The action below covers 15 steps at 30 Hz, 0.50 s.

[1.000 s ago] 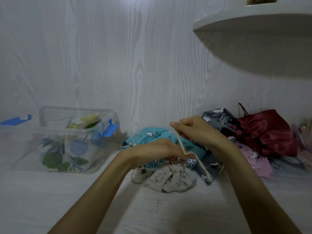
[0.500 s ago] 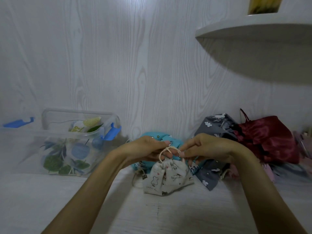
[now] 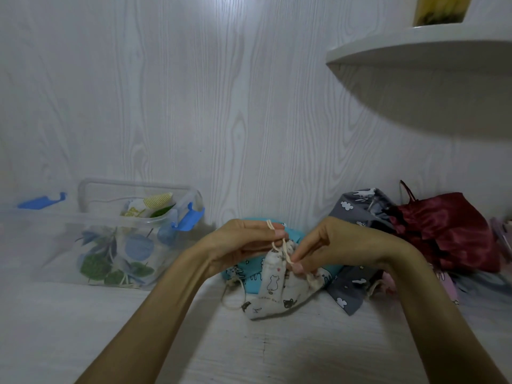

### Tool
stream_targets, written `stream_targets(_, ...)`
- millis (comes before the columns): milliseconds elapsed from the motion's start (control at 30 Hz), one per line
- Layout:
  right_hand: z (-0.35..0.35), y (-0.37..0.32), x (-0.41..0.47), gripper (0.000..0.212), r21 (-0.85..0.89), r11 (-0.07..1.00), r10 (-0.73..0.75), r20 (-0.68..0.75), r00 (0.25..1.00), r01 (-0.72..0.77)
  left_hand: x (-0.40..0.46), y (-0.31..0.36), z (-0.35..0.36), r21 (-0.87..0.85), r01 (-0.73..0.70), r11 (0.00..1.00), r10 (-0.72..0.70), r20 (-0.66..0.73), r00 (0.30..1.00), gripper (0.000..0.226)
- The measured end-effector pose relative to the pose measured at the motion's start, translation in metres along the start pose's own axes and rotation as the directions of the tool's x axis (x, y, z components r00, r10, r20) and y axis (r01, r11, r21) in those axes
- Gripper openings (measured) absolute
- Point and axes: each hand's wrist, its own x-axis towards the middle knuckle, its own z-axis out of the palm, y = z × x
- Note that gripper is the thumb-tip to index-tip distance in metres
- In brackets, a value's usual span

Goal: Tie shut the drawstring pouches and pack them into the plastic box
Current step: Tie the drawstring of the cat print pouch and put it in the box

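- The person's left hand (image 3: 243, 242) is pinching a thin cream drawstring cord (image 3: 279, 245) between curled fingertips, with a loop of the cord lying over the forefinger.
- The person's right hand (image 3: 332, 245) is gripping the same cord lower down, its fingers bent and pinching at the gathered neck of the pouch.
- A small cream cotton pouch printed with little cats (image 3: 277, 289) is hanging from the cord between the two hands, its lower end resting on the white wood-grain table (image 3: 138, 328).
- A turquoise printed fabric pouch (image 3: 243, 275) is lying just behind the cream pouch, touching it, and mostly hidden by the hands.
- A grey fabric pouch with white clouds and stars (image 3: 349, 289) is sitting to the right of the cream pouch, against the wall.
- A dark red satin drawstring pouch (image 3: 448, 231) is resting further right, touching the grey one.
- Pink fabric (image 3: 446, 284) is showing beneath the red pouch; its shape is too blurred to tell.
- A clear plastic storage box with blue clip latches (image 3: 83, 234) is standing open at the left, well apart from the hands.
- Inside the box, a white pouch with blue and green leaf print (image 3: 119, 259) is lying at the bottom, and a yellow-striped piece of cloth (image 3: 158, 199) is sticking up near the rim.
- A curved white shelf (image 3: 415, 48) is jutting out from the wall at the upper right.
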Motion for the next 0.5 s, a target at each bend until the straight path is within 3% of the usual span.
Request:
stream_targets(100, 0.001, -0.004, -0.002, 0.028, -0.007, 1.000, 0.009, -0.029, 1.000, -0.010, 0.001, 0.000, 0.000, 0.016, -0.024, 1.000, 0.025, -0.053, 0.998, 0.025)
stream_targets(233, -0.005, -0.001, 0.000, 0.025, 0.037, 0.999, 0.042, -0.277, 0.960, -0.033, 0.001, 0.002, -0.001, 0.085, -0.077, 0.993, 0.084, -0.077, 0.993, 0.016)
stream_targets(367, 0.006, -0.001, 0.010, 0.016, 0.054, 0.999, 0.011, -0.183, 0.983, -0.002, -0.001, 0.003, 0.003, 0.272, -0.147, 0.951, 0.177, -0.088, 0.980, 0.016)
stream_targets(500, 0.011, 0.002, 0.020, 0.011, 0.080, 0.997, 0.034, -0.241, 0.970, -0.015, 0.000, -0.001, 0.001, 0.413, -0.193, 0.890, 0.264, -0.121, 0.957, 0.020)
